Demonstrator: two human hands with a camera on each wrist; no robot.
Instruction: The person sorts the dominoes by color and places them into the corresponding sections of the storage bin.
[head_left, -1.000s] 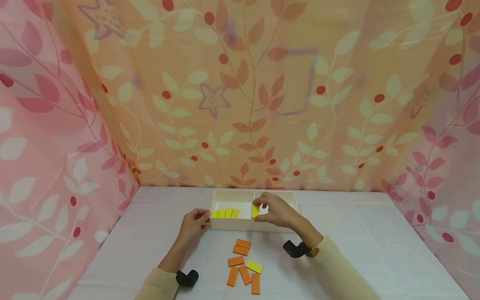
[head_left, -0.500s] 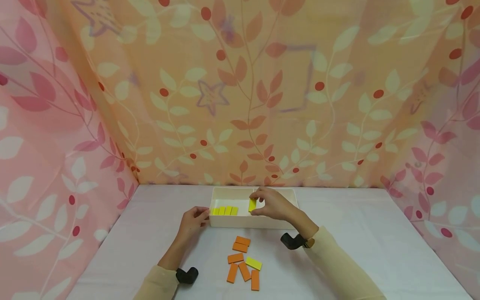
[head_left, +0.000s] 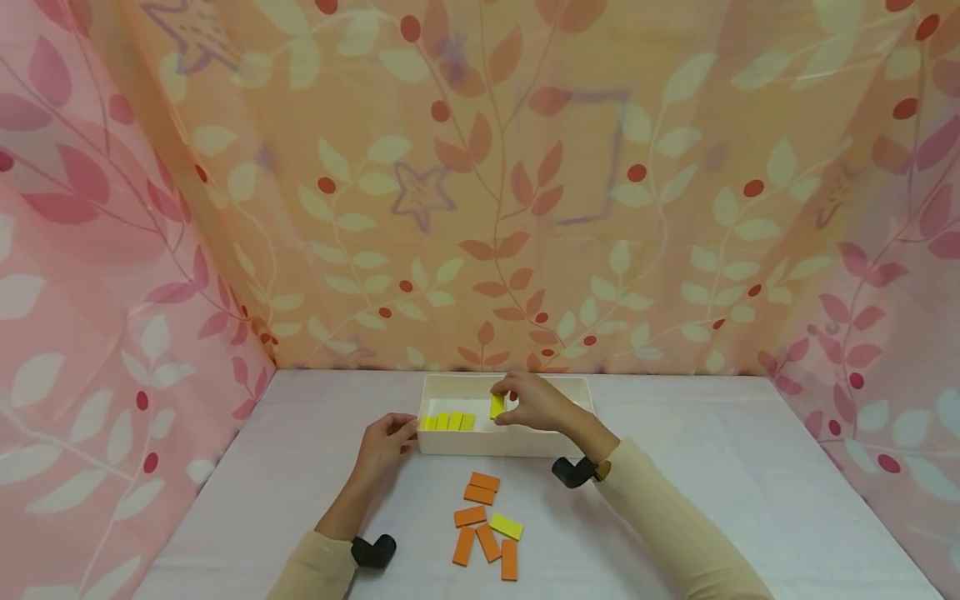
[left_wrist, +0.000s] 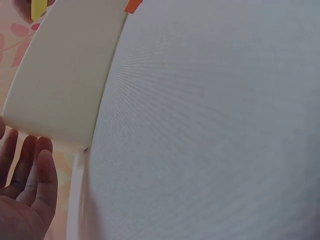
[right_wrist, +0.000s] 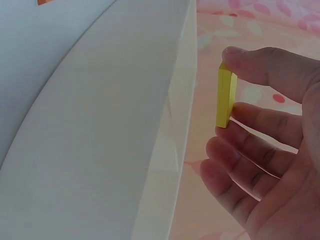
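Note:
My right hand [head_left: 542, 407] pinches a yellow domino-like block [head_left: 497, 407] on end between thumb and fingertips, over the left part of a cream-white box [head_left: 487, 445]. In the right wrist view this block [right_wrist: 226, 96] appears as a thin slab above the box rim. Several yellow blocks [head_left: 450, 422] stand in a row against the front wall inside the box's left end. My left hand [head_left: 384, 443] rests its fingertips against the box's left end; in the left wrist view its fingers [left_wrist: 46, 175] are gently bent, the thumb mostly out of frame.
On the white tabletop [head_left: 675, 500] in front of the box lie several orange blocks [head_left: 470, 517] and one yellow loose block [head_left: 506, 527]. Patterned cloth [head_left: 487, 208] walls close in the back and both sides of the table.
The right hand has carried the pinched yellow block left, from near the box's divider toward the standing row. The left hand stays at the box's left end.

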